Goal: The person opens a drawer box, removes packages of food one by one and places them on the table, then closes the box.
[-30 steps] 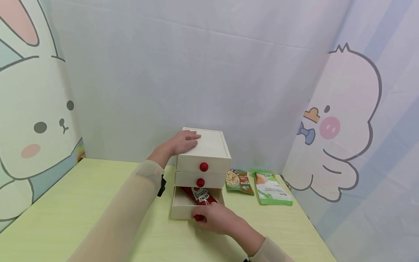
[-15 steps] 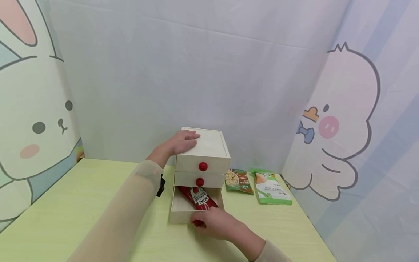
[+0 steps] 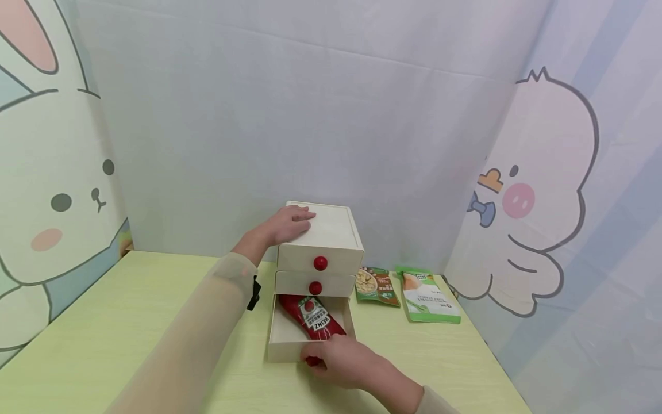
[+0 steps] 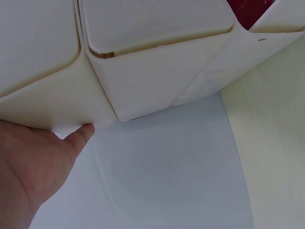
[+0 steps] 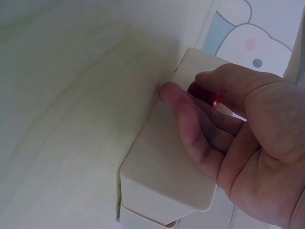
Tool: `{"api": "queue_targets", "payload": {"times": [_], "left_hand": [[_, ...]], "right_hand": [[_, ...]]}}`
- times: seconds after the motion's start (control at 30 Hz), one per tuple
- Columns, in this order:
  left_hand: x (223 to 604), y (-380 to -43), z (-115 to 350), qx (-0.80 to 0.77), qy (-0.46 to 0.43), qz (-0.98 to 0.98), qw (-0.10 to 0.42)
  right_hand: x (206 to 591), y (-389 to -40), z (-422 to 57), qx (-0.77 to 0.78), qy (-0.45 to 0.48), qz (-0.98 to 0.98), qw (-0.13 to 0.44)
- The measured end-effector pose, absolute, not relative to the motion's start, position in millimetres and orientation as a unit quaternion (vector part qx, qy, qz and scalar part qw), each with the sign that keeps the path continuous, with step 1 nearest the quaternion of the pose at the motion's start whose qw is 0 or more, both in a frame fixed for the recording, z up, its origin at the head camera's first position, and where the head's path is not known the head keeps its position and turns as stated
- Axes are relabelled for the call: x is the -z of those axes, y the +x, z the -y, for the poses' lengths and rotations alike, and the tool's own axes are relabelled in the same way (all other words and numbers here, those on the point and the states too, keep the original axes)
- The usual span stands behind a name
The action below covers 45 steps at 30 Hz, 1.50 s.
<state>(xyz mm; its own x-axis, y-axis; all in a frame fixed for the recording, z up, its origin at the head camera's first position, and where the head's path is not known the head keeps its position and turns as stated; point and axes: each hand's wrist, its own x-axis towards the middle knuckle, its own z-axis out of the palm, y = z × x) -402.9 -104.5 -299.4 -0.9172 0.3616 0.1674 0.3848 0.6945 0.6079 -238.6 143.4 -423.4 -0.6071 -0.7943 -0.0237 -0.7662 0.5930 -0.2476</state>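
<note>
A white three-drawer box [image 3: 333,227] stands on the table, its bottom drawer [image 3: 285,351] pulled out. Inside that drawer lies a red Heinz ketchup pouch [image 3: 312,316], slanting across it. My right hand [image 3: 343,359] pinches the red knob [image 5: 204,94] of the bottom drawer between thumb and fingers. Flat on the left part of the box's top rests my left hand [image 3: 289,224], fingers extended; in the left wrist view its thumb [image 4: 81,136] touches the box's side. The two upper drawers, each with a red knob, are closed.
Right of the box lie a brown-green food packet [image 3: 377,286] and a green-white packet [image 3: 428,298] on the pale green table [image 3: 170,287]. A grey-white curtain [image 3: 217,126] hangs close behind the box, with cartoon-printed cloth at both sides.
My right hand has drawn the bottom drawer further out toward me, so more of the ketchup pouch shows. The left hand has stayed on top of the box.
</note>
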Motion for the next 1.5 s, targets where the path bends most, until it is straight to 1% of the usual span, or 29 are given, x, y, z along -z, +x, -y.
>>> {"api": "queue_targets", "payload": {"times": [0.47, 1.23, 1.33, 1.5], "left_hand": [[299.8, -401.4, 104.9, 0.335, -0.197, 0.921, 0.019], [300.0, -402.3, 104.1, 0.338, -0.193, 0.921, 0.020], [300.0, -402.2, 104.0, 0.338, -0.192, 0.921, 0.018], [301.1, -403.3, 104.0, 0.337, -0.192, 0.921, 0.018]], "right_hand": [[420.0, -224.1, -144.0, 0.114, -0.445, -0.884, 0.084], [422.6, -214.3, -148.5, 0.108, -0.466, -0.876, 0.069], [422.5, -213.4, -148.6, 0.114, -0.459, -0.878, 0.080], [420.5, -211.8, -148.0, 0.127, -0.435, -0.884, 0.117]]}}
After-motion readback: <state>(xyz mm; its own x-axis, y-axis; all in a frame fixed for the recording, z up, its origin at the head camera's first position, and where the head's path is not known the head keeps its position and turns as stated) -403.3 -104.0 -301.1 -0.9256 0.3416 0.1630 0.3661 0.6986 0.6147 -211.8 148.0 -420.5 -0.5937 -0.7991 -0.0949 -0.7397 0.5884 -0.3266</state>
